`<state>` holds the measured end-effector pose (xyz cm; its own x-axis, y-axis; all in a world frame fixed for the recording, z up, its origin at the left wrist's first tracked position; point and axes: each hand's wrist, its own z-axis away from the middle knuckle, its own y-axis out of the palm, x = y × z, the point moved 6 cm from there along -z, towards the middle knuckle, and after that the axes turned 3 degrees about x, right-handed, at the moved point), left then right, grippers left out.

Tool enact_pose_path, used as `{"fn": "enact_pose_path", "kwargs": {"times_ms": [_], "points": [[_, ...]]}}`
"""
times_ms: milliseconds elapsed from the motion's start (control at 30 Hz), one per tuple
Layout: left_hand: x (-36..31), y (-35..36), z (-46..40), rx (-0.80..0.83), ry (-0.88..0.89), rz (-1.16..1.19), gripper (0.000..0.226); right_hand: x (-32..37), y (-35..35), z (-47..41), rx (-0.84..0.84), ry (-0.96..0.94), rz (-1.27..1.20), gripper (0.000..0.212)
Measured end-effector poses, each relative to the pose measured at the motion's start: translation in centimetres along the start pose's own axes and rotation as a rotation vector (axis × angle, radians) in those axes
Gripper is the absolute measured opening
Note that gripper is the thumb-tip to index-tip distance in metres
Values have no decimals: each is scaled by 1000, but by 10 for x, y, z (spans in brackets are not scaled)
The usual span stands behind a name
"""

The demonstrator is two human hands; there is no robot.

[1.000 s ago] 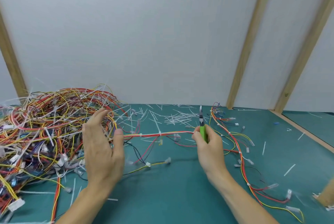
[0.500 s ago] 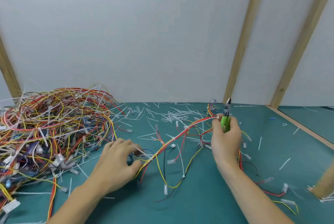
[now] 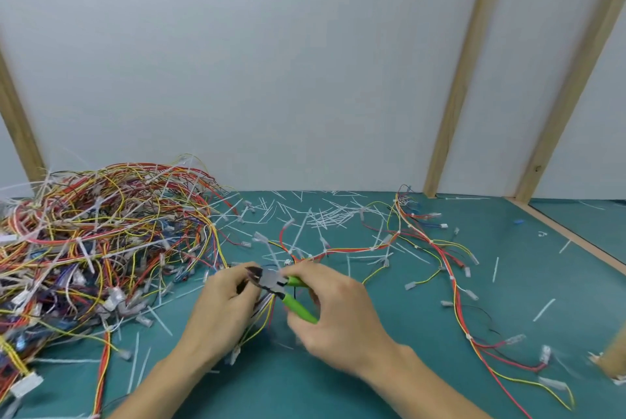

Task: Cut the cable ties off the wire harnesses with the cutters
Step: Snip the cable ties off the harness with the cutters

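My right hand [image 3: 333, 312] grips the green-handled cutters [image 3: 283, 290], whose jaws point left toward my left hand [image 3: 225, 308]. My left hand holds a wire harness [image 3: 267, 308] of red, yellow and white wires at the middle of the green mat; the wires hang down between both hands. The cutter jaws sit right at the fingertips of my left hand, over the harness. From there the harness runs up and to the right over the mat. Whether a tie sits between the jaws is hidden.
A big tangled pile of harnesses [image 3: 98, 242] fills the left of the green mat [image 3: 389, 384]. Several cut white tie pieces [image 3: 325, 215] lie scattered at the back. Another harness [image 3: 450, 269] trails down the right side. A wooden edge [image 3: 576, 239] borders the mat on the right.
Both hands have come together at the middle front. The right hand swung the cutters from upright at the back right to pointing left at the harness in the left hand.
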<state>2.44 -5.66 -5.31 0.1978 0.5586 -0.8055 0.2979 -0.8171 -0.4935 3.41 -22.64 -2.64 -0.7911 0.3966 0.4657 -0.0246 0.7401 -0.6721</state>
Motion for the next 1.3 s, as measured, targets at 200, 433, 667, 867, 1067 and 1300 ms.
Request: {"fn": "enact_pose_path", "kwargs": {"times_ms": [200,433,667,867,1067,1300], "points": [[-7,4,-2,82,-30,363,12,-24,-15,-5,-77,113,158,32],[-11,9,-1,161,12,428,25,-34,-16,-2,-67,167,71,27],[-23,-8,3,-139,101,271,24,-45,-23,-3,-176,287,-11,27],[-34,-6,8,-144,208,120,18,-59,-11,-2,-21,383,-307,23],[-18,-4,1,-62,70,342,7,-50,4,2,86,389,-356,17],[6,-5,-4,-102,-59,318,23,-45,-16,1,-203,338,-293,23]]}}
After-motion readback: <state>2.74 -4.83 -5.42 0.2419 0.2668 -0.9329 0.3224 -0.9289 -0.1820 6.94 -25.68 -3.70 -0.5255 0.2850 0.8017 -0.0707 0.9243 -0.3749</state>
